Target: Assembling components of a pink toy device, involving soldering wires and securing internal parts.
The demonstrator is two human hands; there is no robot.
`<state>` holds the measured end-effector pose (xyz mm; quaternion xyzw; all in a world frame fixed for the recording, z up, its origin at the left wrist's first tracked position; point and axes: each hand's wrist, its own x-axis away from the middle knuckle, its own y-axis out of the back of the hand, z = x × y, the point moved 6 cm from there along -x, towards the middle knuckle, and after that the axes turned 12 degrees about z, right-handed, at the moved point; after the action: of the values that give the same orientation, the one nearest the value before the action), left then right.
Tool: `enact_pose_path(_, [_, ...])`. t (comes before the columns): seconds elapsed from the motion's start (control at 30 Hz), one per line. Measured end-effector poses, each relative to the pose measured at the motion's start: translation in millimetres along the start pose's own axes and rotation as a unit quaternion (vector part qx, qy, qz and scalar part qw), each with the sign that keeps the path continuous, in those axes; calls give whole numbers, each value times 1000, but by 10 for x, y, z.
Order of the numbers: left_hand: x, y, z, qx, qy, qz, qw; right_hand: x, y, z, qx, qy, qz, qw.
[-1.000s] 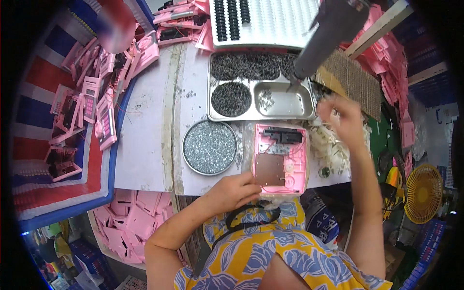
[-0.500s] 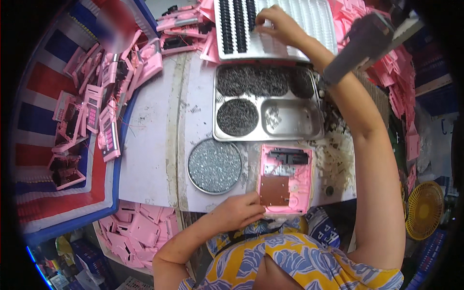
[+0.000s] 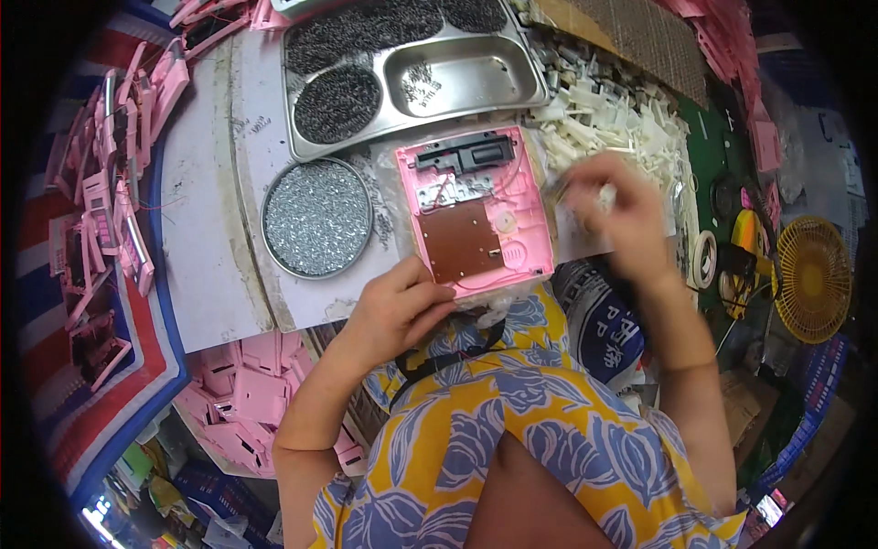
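— Two hands are over the near edge of the surface (image 3: 210,229). What has the left hand (image 3: 398,306) got?

— It is curled closed on the near left corner of the pink open casing (image 3: 476,215), fingers lying over its rim. The casing lies flat at the near edge, its inside facing up: a brown circuit board (image 3: 462,242) in the near half, a black part (image 3: 465,154) along the far end.

— And the right hand (image 3: 622,215)?

— It is blurred, just to the right of the casing, above the near right part of the surface. The fingers look drawn together round something small and pale, but I cannot tell what it is, nor surely how tight the grip is.

— What lies around them?

— Left of the casing, nearly touching it, sits a round tin (image 3: 316,218) full of small silvery screws. Beyond both, toward the far edge, stands a steel compartment tray (image 3: 521,87): dark small parts fill its left and far compartments, while the large right one holds only a few bits. A heap of white plastic pieces (image 3: 604,110) lies at the right edge, beyond the right hand. Pink casings are stacked along the left edge (image 3: 119,183), and more lie in a bin below the near edge (image 3: 242,393).
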<state>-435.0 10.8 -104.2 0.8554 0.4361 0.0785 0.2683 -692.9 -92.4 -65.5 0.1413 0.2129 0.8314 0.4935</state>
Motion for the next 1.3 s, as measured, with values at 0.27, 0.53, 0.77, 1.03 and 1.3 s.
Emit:
enact_pose_path(0.27, [33,-11,-4,-13,29,-8,999,328,-637,324,265,140,7,954])
enact_pose_path(0.53, [30,-35,17,-8,37,-8,999,235,-571,170,193,197,58,960])
enact_pose_path(0.77, [-142,230,-152,15,73,109,991,-214,63,-30,431,39,-25,901])
enact_pose_path(1.03, [-1397,1123,411,-333,75,-75,937,-320,234,-79,273,100,-75,954])
enact_pose_path(1.3, [-1993,867,698,-454,218,116,856,-168,465,-212,140,62,-110,982])
